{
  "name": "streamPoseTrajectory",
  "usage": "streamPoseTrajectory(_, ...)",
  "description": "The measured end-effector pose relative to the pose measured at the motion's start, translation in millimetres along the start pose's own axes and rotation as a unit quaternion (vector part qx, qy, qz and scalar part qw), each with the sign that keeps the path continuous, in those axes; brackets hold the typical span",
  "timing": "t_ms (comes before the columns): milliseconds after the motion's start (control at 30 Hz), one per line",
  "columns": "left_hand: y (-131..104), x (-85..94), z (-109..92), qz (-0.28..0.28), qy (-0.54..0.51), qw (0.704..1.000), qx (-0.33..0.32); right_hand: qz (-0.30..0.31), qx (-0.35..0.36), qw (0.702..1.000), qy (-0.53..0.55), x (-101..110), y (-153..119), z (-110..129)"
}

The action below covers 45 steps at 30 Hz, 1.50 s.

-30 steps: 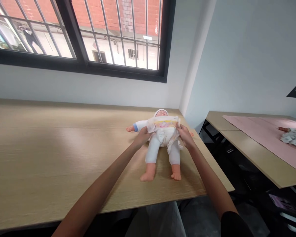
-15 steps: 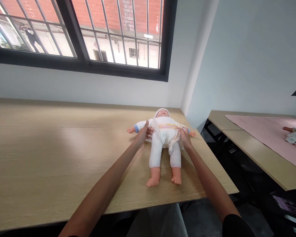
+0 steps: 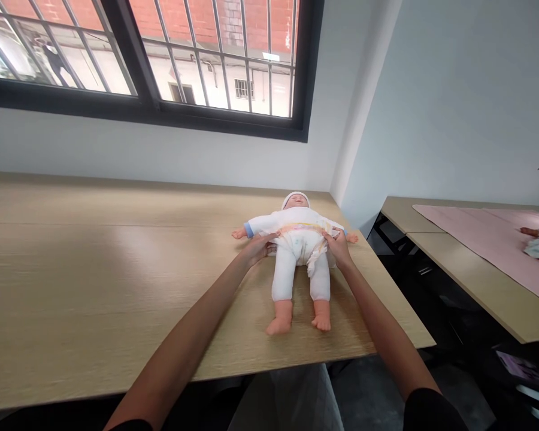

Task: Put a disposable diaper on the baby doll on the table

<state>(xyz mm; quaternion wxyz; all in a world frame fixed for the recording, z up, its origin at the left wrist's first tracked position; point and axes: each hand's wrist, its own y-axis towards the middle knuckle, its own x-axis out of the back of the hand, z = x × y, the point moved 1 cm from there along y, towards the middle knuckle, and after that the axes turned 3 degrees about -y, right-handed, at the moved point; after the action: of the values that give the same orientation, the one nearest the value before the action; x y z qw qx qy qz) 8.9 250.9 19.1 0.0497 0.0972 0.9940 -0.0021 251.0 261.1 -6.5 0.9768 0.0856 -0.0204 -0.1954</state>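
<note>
Lowered onto the doll (image 3: pixel 295 216), the diaper (image 3: pixel 302 240) sits gripped by left hand (image 3: pixel 258 247) and right hand (image 3: pixel 339 248).

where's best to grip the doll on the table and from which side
Probably the doll by its torso, just above the diaper, one palm from each flank: it lies on its back with arms spread, leaving both sides reachable, and the trunk is broader than the legs.
</note>
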Motion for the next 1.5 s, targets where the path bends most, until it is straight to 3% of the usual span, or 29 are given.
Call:
streamPoseTrajectory(100,2.8,4.7,6.7,-0.014,-0.018,1.000,0.006,-0.006,-0.010,0.999,-0.047,3.0,1.2,-3.6)
streamPoseTrajectory(233,4.5,11.9,7.6,-0.125,0.014,0.991,-0.042,-0.019,-0.004,0.997,-0.068,14.8,3.2,5.7)
streamPoseTrajectory(300,2.0,11.2,-0.9,-0.195,0.040,0.976,-0.085,-0.054,0.059,0.994,-0.071,20.2,2.1,19.6)
streamPoseTrajectory(367,-3.2,2.7,-13.9,-0.235,0.069,0.959,-0.140,-0.048,0.166,0.981,-0.089,18.8,-1.7,34.8)
streamPoseTrajectory(433,-8.9,-14.8,-26.2,-0.208,0.145,0.944,-0.211,0.035,0.256,0.958,-0.127,8.6,-7.2,44.4)
streamPoseTrajectory(500,-12.2,-37.4,-32.0,-0.115,0.298,0.906,-0.278,0.149,0.280,0.932,-0.175,-6.6,-12.1,44.8)
streamPoseTrajectory(600,-10.0,-59.6,-23.8,-0.027,0.432,0.867,-0.245,0.236,0.252,0.911,-0.224,-24.5,-16.1,33.2)
streamPoseTrajectory(700,-4.2,-58.7,-7.8,0.018,0.440,0.874,-0.204,0.248,0.234,0.910,-0.236,-29.0,-18.7,20.5)
streamPoseTrajectory(833,-2.8,-42.6,4.9,0.046,0.386,0.899,-0.201,0.255,0.230,0.913,-0.220,-25.1,-23.3,12.8)
streamPoseTrajectory(1067,-7.4,-35.0,7.5,0.028,0.256,0.954,-0.155,0.254,0.170,0.934,-0.186,-18.3,-24.4,1.8)
streamPoseTrajectory(1500,-5.0,-32.6,18.0,-0.005,0.173,0.978,-0.115,0.242,0.118,0.961,-0.060,-9.9,-26.5,-8.3)
